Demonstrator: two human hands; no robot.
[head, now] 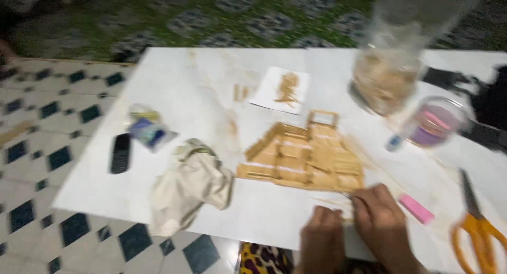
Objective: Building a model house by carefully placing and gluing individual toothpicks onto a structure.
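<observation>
A flat model made of wooden sticks (303, 157) lies in the middle of the white table (185, 84). Both hands are together at the table's near edge, just in front of the model. My right hand (381, 219) has its fingers pinched on a thin stick (346, 196) at the model's front right corner. My left hand (322, 239) is curled beside it, touching the right hand; the blur hides whether it holds anything.
A crumpled cream cloth (187, 184), a dark phone (120, 153) and a small packet (149, 130) lie at left. At right are a pink eraser (416, 208), orange-handled scissors (475, 221), a clear jar of sticks (388, 78), a small cup (435, 123) and a white sheet (281, 89).
</observation>
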